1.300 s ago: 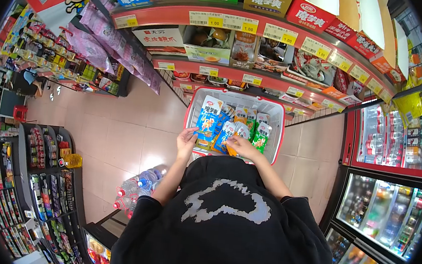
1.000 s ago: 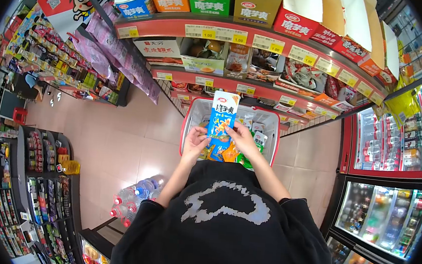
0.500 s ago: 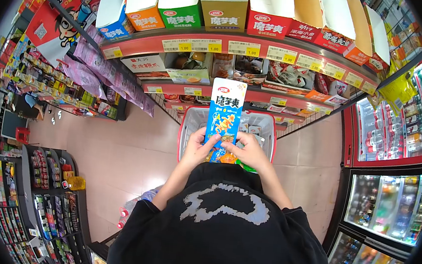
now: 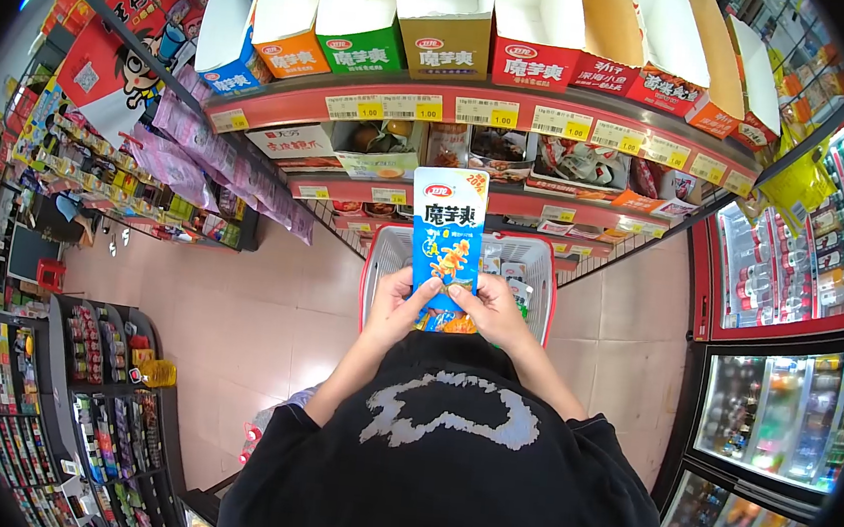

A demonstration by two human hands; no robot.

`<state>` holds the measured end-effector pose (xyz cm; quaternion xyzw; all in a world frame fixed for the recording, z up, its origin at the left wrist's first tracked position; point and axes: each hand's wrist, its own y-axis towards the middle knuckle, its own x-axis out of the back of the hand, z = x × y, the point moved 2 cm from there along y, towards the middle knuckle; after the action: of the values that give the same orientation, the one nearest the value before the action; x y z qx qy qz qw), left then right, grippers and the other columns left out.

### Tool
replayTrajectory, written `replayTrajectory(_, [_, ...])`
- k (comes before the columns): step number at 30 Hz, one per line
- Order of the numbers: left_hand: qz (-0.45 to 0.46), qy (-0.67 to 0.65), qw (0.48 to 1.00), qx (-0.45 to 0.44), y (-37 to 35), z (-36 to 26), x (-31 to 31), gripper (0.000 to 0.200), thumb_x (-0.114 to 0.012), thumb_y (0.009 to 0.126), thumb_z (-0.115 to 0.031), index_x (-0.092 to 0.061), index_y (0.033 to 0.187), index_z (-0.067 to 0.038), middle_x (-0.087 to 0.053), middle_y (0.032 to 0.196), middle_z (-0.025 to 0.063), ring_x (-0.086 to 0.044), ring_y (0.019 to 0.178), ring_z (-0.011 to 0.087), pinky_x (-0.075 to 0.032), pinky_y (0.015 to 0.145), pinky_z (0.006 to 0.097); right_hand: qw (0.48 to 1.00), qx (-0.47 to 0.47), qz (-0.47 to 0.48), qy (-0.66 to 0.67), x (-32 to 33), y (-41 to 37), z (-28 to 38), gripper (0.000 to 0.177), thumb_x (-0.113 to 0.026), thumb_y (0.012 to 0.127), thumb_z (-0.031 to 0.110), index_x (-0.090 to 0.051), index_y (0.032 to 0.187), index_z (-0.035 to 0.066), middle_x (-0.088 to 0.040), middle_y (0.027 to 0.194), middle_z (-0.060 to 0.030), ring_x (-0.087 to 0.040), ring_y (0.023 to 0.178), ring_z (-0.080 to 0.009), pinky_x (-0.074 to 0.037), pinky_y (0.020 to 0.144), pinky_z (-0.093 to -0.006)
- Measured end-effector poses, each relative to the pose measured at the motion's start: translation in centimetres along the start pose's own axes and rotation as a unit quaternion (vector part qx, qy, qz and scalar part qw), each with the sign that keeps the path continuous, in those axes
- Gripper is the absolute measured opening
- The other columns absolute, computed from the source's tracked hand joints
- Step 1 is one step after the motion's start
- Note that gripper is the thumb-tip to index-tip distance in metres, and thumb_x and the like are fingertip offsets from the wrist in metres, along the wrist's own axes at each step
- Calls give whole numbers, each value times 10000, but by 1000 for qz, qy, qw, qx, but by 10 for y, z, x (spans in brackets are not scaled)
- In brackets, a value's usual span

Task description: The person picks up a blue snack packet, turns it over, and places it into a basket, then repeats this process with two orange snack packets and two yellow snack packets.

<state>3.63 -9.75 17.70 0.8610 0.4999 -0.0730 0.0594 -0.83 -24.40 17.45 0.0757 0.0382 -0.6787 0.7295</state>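
A tall blue snack packet (image 4: 448,231) is held upright in front of me, above a red and white shopping basket (image 4: 541,259). My left hand (image 4: 397,307) grips its lower left edge and my right hand (image 4: 491,312) grips its lower right edge. Several more snack packets (image 4: 508,271) lie in the basket behind it, partly hidden by the blue one and my hands.
Red shelves (image 4: 516,104) with price tags and open display boxes (image 4: 447,40) of snacks rise ahead. Glass-door drink fridges (image 4: 791,296) stand to the right. Low racks (image 4: 101,376) and bottled water (image 4: 268,421) are at my left on the tiled floor (image 4: 237,308).
The blue packet was lifted out of the basket and raised upright in both hands. My view tilted up toward the shelves.
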Motion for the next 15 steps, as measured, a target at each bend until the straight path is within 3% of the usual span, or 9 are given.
replayTrajectory(4, [32,-29,999,29,-2,-1,0,180,-546,877,-139,-598,961,11,-630,856,37,-572,749,58,-475,641,211,998,29,-48,-25,-4,1,3,209,-562,870,187,-621,952,5,-644,845,-27,-571,736,-59,-468,656,-240])
replayTrajectory(9, [54,-53,996,37,-4,-2,-1,195,-528,887,-146,-588,981,14,-626,916,49,-570,822,76,-467,729,231,1000,22,-4,1,-5,-4,9,215,-560,871,199,-622,948,8,-638,826,-22,-571,733,-60,-464,653,-231])
replayTrajectory(15, [65,-70,994,52,-3,0,-6,211,-520,897,-171,-587,981,11,-629,913,50,-576,810,81,-468,718,231,998,-14,5,63,-4,-5,-4,209,-549,879,214,-612,858,15,-593,750,12,-523,678,-40,-428,583,-210])
